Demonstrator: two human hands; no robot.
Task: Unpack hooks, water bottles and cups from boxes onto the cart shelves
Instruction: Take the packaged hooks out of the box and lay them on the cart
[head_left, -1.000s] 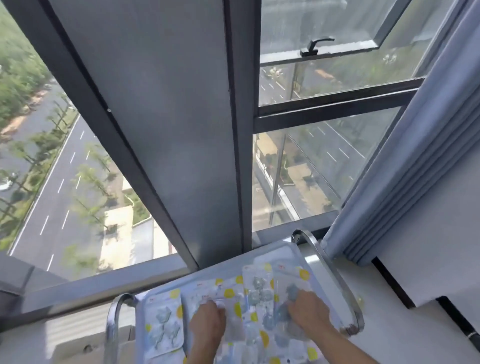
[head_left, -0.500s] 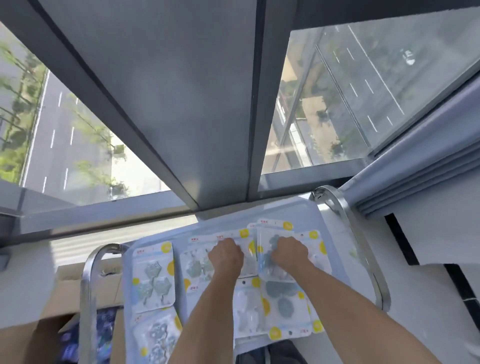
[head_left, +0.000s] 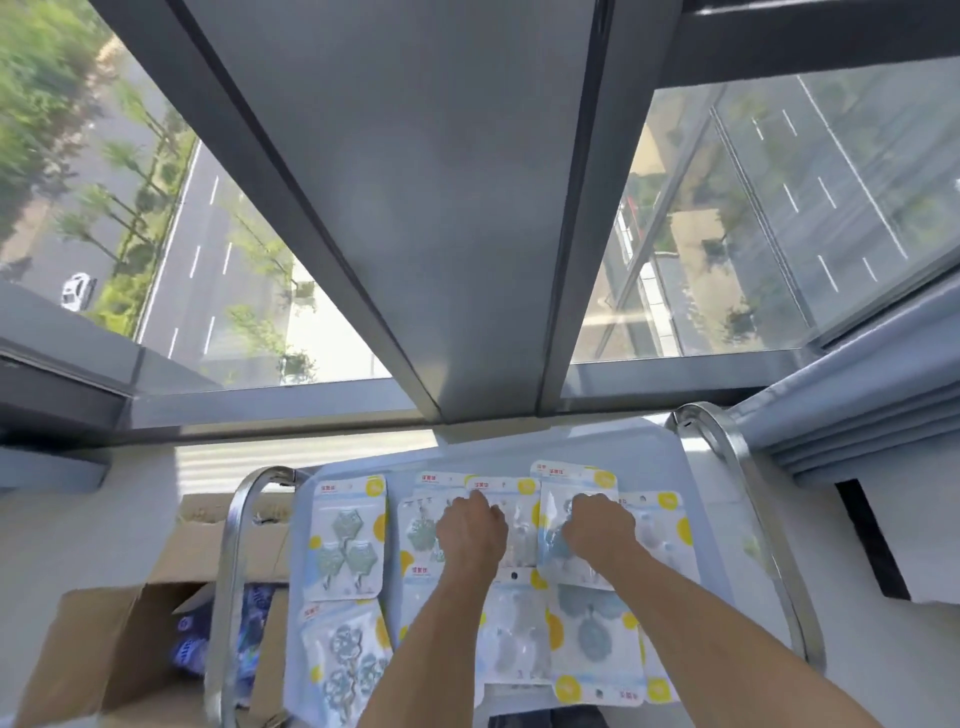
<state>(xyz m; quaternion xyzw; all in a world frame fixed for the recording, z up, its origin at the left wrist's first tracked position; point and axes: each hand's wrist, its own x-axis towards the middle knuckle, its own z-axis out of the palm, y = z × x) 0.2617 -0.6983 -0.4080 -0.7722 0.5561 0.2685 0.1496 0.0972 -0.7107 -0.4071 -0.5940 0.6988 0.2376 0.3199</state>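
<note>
Both hands down on hook packs on the cart's top shelf.

Left hand (head_left: 471, 530) has its fingers curled onto a pack (head_left: 511, 519); right hand (head_left: 597, 530) curls onto the next pack (head_left: 576, 499), though whether either pinches or just presses I cannot tell. Each pack lies directly under its own fingers, long axis running away from the person, on the shelf (head_left: 519, 452). More packs fill the shelf; an open box (head_left: 119, 639) sits well left. Since half a second ago, the hands rest on the same packs; only the view has tipped down.
</note>
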